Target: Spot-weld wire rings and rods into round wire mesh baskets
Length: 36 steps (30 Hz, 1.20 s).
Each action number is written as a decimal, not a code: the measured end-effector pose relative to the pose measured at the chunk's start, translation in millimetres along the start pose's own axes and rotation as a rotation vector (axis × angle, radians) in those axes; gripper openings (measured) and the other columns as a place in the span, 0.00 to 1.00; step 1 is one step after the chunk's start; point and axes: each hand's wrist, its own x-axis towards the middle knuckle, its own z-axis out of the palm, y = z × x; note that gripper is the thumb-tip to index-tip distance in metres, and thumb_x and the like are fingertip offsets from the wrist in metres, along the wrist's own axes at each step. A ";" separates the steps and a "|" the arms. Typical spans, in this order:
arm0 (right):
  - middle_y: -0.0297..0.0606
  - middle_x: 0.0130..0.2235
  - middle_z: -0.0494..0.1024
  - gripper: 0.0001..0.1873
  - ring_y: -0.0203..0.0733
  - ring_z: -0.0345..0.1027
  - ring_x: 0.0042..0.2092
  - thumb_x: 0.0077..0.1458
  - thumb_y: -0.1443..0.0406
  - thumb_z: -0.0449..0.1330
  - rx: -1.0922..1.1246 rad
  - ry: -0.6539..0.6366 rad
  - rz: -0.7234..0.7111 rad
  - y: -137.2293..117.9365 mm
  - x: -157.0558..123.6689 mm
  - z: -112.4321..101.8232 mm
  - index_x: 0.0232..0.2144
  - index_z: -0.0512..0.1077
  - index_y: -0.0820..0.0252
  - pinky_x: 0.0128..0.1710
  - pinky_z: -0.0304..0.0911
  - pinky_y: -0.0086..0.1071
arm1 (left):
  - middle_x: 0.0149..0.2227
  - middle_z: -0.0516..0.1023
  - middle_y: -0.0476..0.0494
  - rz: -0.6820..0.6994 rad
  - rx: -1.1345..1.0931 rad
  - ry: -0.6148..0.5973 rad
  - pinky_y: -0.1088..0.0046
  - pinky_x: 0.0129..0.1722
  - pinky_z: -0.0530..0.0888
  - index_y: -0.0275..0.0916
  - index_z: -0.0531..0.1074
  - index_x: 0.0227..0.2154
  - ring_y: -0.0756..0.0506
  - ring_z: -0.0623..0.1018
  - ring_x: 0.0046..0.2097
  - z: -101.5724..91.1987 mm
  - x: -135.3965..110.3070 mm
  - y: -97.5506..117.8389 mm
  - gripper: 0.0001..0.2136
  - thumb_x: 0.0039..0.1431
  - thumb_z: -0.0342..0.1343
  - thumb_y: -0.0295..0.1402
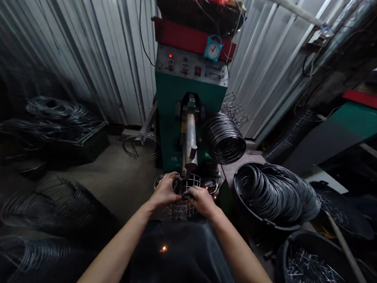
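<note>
My left hand (165,189) and my right hand (200,200) are closed at the rim of a round wire basket (182,209), one on each side. Their fingertips nearly meet, and whatever small piece they pinch there is too dark to make out. Right above the basket is the tip of a spot welder's upper electrode (188,170), fixed to a thick metal arm (191,135). Small orange sparks glow to the right of my right hand, and another spark (163,248) shows over my dark apron (184,264).
The green welding machine (166,95) carries a teal clock (213,49). A coil of wire rings (226,140) hangs at its right. Further right stand a tub of wire rings (276,193) and a tub of short metal rods (318,280). Wire bundles (55,112) lie at left.
</note>
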 end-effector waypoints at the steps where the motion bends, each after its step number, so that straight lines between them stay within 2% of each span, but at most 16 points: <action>1: 0.38 0.36 0.75 0.11 0.40 0.70 0.38 0.47 0.77 0.59 -0.003 0.000 -0.003 0.3 -0.8 0.1 0.32 0.72 0.60 0.37 0.62 0.27 | 0.51 0.70 0.40 0.005 0.008 0.009 0.61 0.53 0.66 0.40 0.69 0.38 0.39 0.69 0.54 0.3 -0.6 0.5 0.23 0.31 0.64 0.31; 5: 0.38 0.36 0.75 0.13 0.41 0.70 0.38 0.46 0.78 0.58 -0.018 0.005 0.010 2.6 1.4 -0.7 0.34 0.73 0.60 0.38 0.63 0.28 | 0.52 0.69 0.40 -0.004 0.038 0.050 0.59 0.54 0.65 0.41 0.70 0.38 0.38 0.68 0.54 2.2 0.8 2.3 0.22 0.33 0.64 0.31; 11: 0.38 0.37 0.75 0.10 0.42 0.70 0.40 0.49 0.75 0.59 -0.059 0.029 0.090 2.8 20.5 -7.5 0.33 0.73 0.56 0.39 0.63 0.29 | 0.49 0.71 0.43 -0.067 0.023 0.056 0.63 0.52 0.68 0.41 0.71 0.35 0.40 0.70 0.52 6.2 18.4 -4.2 0.19 0.35 0.63 0.32; 14: 0.40 0.43 0.74 0.14 0.43 0.69 0.43 0.49 0.72 0.60 0.019 0.163 0.117 1.1 12.7 -6.3 0.40 0.71 0.55 0.43 0.63 0.32 | 0.48 0.72 0.44 -0.059 0.039 0.063 0.61 0.50 0.68 0.42 0.71 0.36 0.39 0.70 0.52 7.2 22.0 -7.0 0.21 0.34 0.65 0.35; 16: 0.42 0.44 0.72 0.17 0.44 0.68 0.44 0.49 0.69 0.61 0.140 0.315 0.180 3.0 -3.1 -0.2 0.44 0.68 0.57 0.45 0.63 0.35 | 0.50 0.71 0.43 -0.058 0.045 0.067 0.60 0.51 0.68 0.43 0.71 0.37 0.38 0.70 0.52 7.1 21.9 -7.4 0.22 0.33 0.66 0.35; 18: 0.41 0.40 0.73 0.16 0.45 0.68 0.43 0.49 0.64 0.60 0.308 0.399 0.311 8.8 -25.0 11.9 0.43 0.67 0.59 0.43 0.63 0.36 | 0.51 0.70 0.42 -0.066 0.050 0.066 0.60 0.52 0.67 0.42 0.71 0.37 0.38 0.70 0.53 6.2 21.4 -6.7 0.23 0.32 0.67 0.35; 22: 0.36 0.30 0.72 0.10 0.41 0.67 0.32 0.52 0.59 0.54 0.692 0.299 0.613 27.8 -75.0 50.5 0.33 0.67 0.58 0.32 0.64 0.33 | 0.52 0.69 0.40 -0.066 0.069 0.040 0.59 0.53 0.66 0.41 0.70 0.38 0.38 0.69 0.54 2.2 21.6 -3.2 0.24 0.32 0.67 0.35; 26: 0.34 0.25 0.70 0.13 0.39 0.65 0.27 0.47 0.57 0.57 0.959 0.391 0.801 42.9 -110.7 80.9 0.35 0.68 0.57 0.28 0.62 0.31 | 0.53 0.68 0.41 -0.056 0.107 0.042 0.59 0.54 0.65 0.42 0.71 0.37 0.37 0.68 0.55 -1.6 25.5 -2.1 0.23 0.33 0.67 0.35; 28: 0.34 0.26 0.69 0.15 0.38 0.64 0.26 0.44 0.58 0.59 1.104 0.461 0.880 46.3 -117.1 84.5 0.35 0.69 0.58 0.23 0.60 0.29 | 0.52 0.70 0.42 -0.073 0.091 0.044 0.61 0.52 0.66 0.42 0.71 0.37 0.38 0.69 0.53 -2.0 29.7 -3.7 0.22 0.34 0.66 0.35; 31: 0.34 0.26 0.66 0.13 0.33 0.60 0.22 0.42 0.62 0.62 1.304 0.538 0.993 47.8 -116.0 79.9 0.33 0.70 0.60 0.16 0.51 0.24 | 0.50 0.71 0.42 -0.103 0.073 0.046 0.63 0.50 0.67 0.41 0.70 0.38 0.39 0.70 0.52 -0.8 37.6 -7.2 0.22 0.35 0.65 0.35; 33: 0.31 0.23 0.63 0.10 0.30 0.58 0.20 0.42 0.67 0.62 1.395 0.546 1.043 47.9 -113.1 75.7 0.31 0.71 0.63 0.14 0.46 0.21 | 0.51 0.70 0.42 -0.116 0.078 0.047 0.64 0.51 0.66 0.40 0.70 0.38 0.39 0.69 0.53 0.6 42.2 -9.5 0.22 0.35 0.65 0.35; 36: 0.30 0.21 0.62 0.08 0.29 0.57 0.19 0.43 0.71 0.62 1.499 0.547 1.100 47.9 -110.9 71.3 0.30 0.71 0.65 0.14 0.46 0.20 | 0.51 0.70 0.42 -0.117 0.081 0.043 0.65 0.52 0.65 0.40 0.70 0.38 0.40 0.68 0.54 1.7 46.7 -12.1 0.22 0.36 0.64 0.35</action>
